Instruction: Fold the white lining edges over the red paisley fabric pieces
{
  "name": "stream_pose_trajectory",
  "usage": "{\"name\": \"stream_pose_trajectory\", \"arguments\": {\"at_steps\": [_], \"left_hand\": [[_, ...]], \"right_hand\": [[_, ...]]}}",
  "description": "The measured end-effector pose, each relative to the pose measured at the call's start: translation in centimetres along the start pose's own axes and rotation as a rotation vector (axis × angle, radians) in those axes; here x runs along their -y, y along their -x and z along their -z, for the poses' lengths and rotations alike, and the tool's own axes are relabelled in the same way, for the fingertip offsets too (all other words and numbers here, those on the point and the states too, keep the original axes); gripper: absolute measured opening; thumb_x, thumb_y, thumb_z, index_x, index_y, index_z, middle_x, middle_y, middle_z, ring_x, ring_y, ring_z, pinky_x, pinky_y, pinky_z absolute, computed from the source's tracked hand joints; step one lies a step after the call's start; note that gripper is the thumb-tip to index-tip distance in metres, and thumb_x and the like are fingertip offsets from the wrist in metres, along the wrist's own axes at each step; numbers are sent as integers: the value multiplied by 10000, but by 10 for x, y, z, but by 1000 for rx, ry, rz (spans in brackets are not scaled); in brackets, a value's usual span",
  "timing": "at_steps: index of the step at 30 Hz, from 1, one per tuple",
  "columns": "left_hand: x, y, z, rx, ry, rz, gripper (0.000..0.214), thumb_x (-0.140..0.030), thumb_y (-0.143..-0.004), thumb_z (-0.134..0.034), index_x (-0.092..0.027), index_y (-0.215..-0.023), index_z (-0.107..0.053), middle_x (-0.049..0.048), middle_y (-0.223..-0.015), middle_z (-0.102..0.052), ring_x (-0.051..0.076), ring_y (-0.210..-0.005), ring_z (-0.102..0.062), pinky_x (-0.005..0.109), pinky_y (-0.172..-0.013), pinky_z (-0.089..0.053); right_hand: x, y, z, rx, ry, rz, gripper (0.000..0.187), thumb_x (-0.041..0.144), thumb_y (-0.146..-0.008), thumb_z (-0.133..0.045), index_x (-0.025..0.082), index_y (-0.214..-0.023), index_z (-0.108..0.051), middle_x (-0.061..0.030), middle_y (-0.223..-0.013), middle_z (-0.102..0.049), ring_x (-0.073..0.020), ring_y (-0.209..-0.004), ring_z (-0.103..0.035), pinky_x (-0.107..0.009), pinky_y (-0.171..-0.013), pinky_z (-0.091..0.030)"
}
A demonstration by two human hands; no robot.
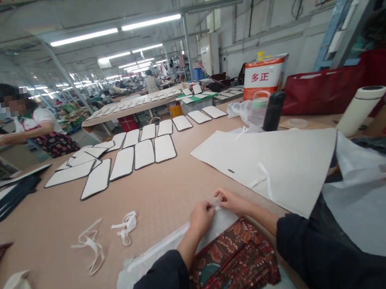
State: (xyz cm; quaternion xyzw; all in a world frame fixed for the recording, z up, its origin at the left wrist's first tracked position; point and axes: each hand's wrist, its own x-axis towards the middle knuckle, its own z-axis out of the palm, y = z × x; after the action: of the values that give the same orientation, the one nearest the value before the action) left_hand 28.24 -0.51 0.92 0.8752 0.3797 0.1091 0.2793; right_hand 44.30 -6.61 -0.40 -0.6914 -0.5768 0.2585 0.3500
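Note:
My left hand [201, 218] and my right hand [229, 200] are close together over the table, fingertips pinched. Between them is a small, pale, partly see-through bit that I cannot make out. Under my forearms lies folded dark red and brown patterned fabric [234, 261]. It rests on a pale, thin plastic sheet or bag [128, 286] that spreads out on both sides. To the left, two loose bundles of white tape, a thin one [89, 245] and a wider one [127, 227], lie on the table.
White dark-edged panels [122, 162] lie in rows on the brown table [150, 196]. A large white sheet [284, 159] is at right, near a black bottle [273, 110], a white thermos [361, 109] and a tin [265, 75]. A co-worker [39, 121] stands at far left.

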Motion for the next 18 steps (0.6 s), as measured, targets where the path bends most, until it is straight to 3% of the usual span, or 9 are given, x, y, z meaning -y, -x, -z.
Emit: {"name": "stream_pose_trajectory", "arguments": {"at_steps": [6, 9, 12, 15, 18], "left_hand": [[-3, 4, -5, -51, -114, -115, 215, -273, -827, -478, -204, -946, -644, 38, -933, -627, 158, -878, -555, 261, -767, -390], [-6, 7, -8, -89, -251, -192, 235, -287, -869, -430, -224, -960, -637, 38, -909, -598, 159, -875, -537, 271, -765, -381], [-9, 11, -9, -107, -389, -254, 264, -295, -900, -378, -234, -963, -627, 40, -902, -575, 163, -873, -521, 280, -766, -375], [-9, 11, -10, -114, -483, -292, 276, -283, -914, -345, -234, -993, -605, 46, -914, -560, 165, -875, -512, 285, -770, -376], [-8, 10, -13, -124, -528, -308, 267, -262, -917, -339, -227, -1011, -586, 49, -914, -556, 171, -879, -507, 289, -765, -382]], "right_hand": [[-7, 2, -9, -78, -28, 54, 328, 69, -699, -509, 183, -1006, -488, 36, -727, -553, -125, -708, -523, -235, -675, -400], [-6, 7, -12, -175, 90, 116, 329, 60, -710, -520, 170, -1019, -497, -17, -857, -573, -146, -824, -525, -264, -768, -405], [-2, 9, -9, -245, 259, 165, 198, 86, -734, -537, 159, -918, -540, -59, -949, -562, -168, -920, -497, -284, -829, -385], [5, 6, -3, -173, 349, 124, 54, 140, -769, -536, 155, -799, -579, -56, -882, -591, -165, -881, -510, -269, -803, -380], [11, 0, 2, -70, 363, 18, 133, 215, -812, -501, 153, -778, -614, -53, -833, -632, -148, -797, -539, -240, -723, -379]]}}
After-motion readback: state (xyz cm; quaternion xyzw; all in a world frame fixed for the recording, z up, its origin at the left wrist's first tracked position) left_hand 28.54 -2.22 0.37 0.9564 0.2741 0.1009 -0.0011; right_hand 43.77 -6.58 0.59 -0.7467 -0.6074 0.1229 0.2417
